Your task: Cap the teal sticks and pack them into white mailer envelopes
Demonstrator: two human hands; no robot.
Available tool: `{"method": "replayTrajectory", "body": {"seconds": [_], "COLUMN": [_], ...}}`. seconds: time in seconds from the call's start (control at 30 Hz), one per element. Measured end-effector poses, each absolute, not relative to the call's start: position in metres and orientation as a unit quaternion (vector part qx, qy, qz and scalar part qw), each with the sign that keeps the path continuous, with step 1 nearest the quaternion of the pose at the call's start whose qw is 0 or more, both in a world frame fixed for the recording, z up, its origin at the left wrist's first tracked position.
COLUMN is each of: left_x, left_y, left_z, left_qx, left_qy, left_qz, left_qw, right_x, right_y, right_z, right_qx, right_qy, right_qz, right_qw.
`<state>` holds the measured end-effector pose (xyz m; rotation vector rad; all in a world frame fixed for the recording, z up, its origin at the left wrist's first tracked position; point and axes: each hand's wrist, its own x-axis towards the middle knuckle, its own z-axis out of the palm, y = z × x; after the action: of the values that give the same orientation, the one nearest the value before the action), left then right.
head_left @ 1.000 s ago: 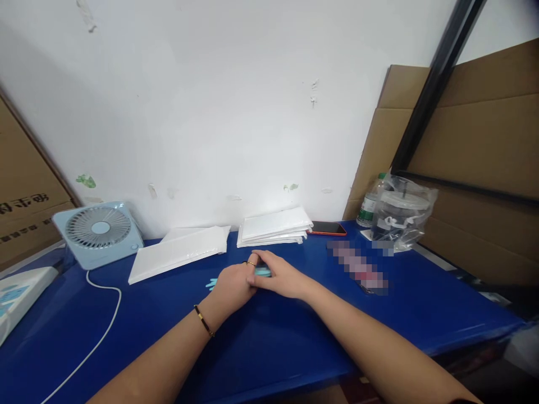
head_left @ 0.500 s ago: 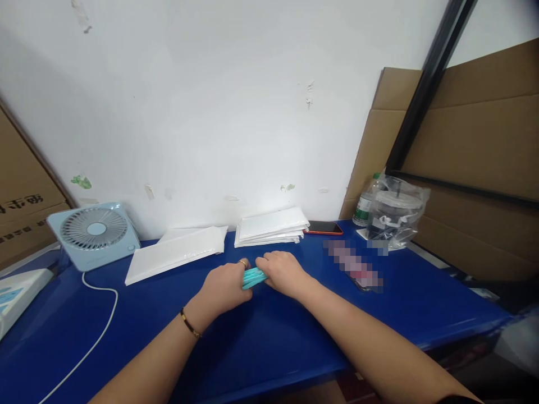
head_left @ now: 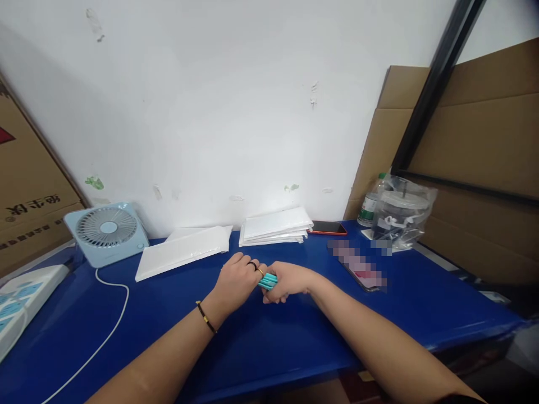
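A small bundle of turquoise sticks or folded strips (head_left: pixel 268 281) is held between my two hands above the blue table; only its short middle stretch shows, so its exact kind is unclear. My left hand (head_left: pixel 240 280), with rings and a bracelet, wraps over the bundle's left part, knuckles up. From the other side my right hand (head_left: pixel 290 281) grips the right part, its fingers curled beneath. The two hands almost touch. Beyond them lie a stack of white padded envelopes (head_left: pixel 273 224) and more white envelopes (head_left: pixel 183 251) to the left.
At the left are a light-blue fan (head_left: pixel 107 230) with a white cable and a power strip (head_left: pixel 29 297). A red-edged phone (head_left: pixel 328 228), a partly blurred phone (head_left: pixel 357 269), a bottle (head_left: pixel 369 207) and a bagged cup (head_left: pixel 400 216) stand or lie at the right. Cardboard (head_left: pixel 484 129) flanks the table.
My hands have moved slightly right and closer together. The left hand has rolled over the turquoise bundle, and the right hand's grip has turned, fingers now underneath. The view has shifted a little left.
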<state>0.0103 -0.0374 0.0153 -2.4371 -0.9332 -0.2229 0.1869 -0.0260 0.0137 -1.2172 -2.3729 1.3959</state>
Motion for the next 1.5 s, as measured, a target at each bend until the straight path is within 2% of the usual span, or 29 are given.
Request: {"method": "replayTrajectory", "body": {"seconds": [0.13, 0.17, 0.23, 0.33, 0.5, 0.57, 0.63, 0.7, 0.77, 0.87, 0.93, 1.1, 1.3, 1.37, 1.4, 1.5], "left_x": [0.010, 0.009, 0.007, 0.006, 0.014, 0.014, 0.009, 0.001, -0.004, 0.003, 0.017, 0.048, 0.027, 0.001, -0.016, -0.069], "left_y": [-0.036, -0.035, -0.033, -0.031, -0.039, -0.043, -0.044, -0.042, -0.040, -0.039, -0.042, -0.051, -0.043, -0.027, -0.018, 0.010], "left_z": [0.010, 0.010, 0.011, 0.014, 0.021, 0.029, 0.040, 0.053, 0.064, 0.075, 0.079, 0.079, 0.078, 0.072, 0.067, 0.044], "left_qx": [-0.867, -0.858, -0.845, -0.847, -0.882, -0.883, -0.860, -0.805, -0.753, -0.731, -0.739, -0.810, -0.858, -0.848, -0.843, -0.778], "left_qy": [-0.468, -0.492, -0.522, -0.515, -0.422, -0.406, -0.428, -0.482, -0.510, -0.455, -0.404, -0.336, -0.323, -0.389, -0.442, -0.621], "left_qz": [-0.051, -0.041, -0.024, -0.023, -0.064, -0.101, -0.183, -0.302, -0.409, -0.500, -0.524, -0.441, -0.374, -0.353, -0.304, -0.079], "left_qw": [0.164, 0.140, 0.115, 0.128, 0.201, 0.212, 0.209, 0.170, 0.068, -0.094, -0.127, -0.191, -0.138, -0.069, -0.024, 0.064], "right_x": [0.176, 0.174, 0.171, 0.172, 0.176, 0.176, 0.173, 0.171, 0.170, 0.168, 0.168, 0.168, 0.175, 0.181, 0.185, 0.195], "right_y": [-0.033, -0.035, -0.037, -0.037, -0.033, -0.031, -0.028, -0.025, -0.022, -0.022, -0.024, -0.030, -0.029, -0.027, -0.026, -0.019], "right_z": [0.013, 0.014, 0.015, 0.016, 0.012, 0.008, 0.002, -0.003, -0.007, -0.010, -0.011, -0.006, 0.001, 0.003, 0.003, 0.005], "right_qx": [-0.507, -0.504, -0.493, -0.524, -0.521, -0.509, -0.502, -0.495, -0.475, -0.443, -0.430, -0.404, -0.395, -0.399, -0.403, -0.417], "right_qy": [-0.857, -0.859, -0.863, -0.847, -0.831, -0.819, -0.799, -0.764, -0.723, -0.690, -0.685, -0.683, -0.656, -0.650, -0.648, -0.641], "right_qz": [0.028, -0.034, -0.079, -0.027, 0.175, 0.234, 0.260, 0.293, 0.360, 0.421, 0.433, 0.464, 0.476, 0.475, 0.470, 0.454], "right_qw": [0.090, 0.084, 0.077, 0.081, 0.084, 0.124, 0.206, 0.294, 0.350, 0.388, 0.397, 0.395, 0.433, 0.440, 0.444, 0.457]}}
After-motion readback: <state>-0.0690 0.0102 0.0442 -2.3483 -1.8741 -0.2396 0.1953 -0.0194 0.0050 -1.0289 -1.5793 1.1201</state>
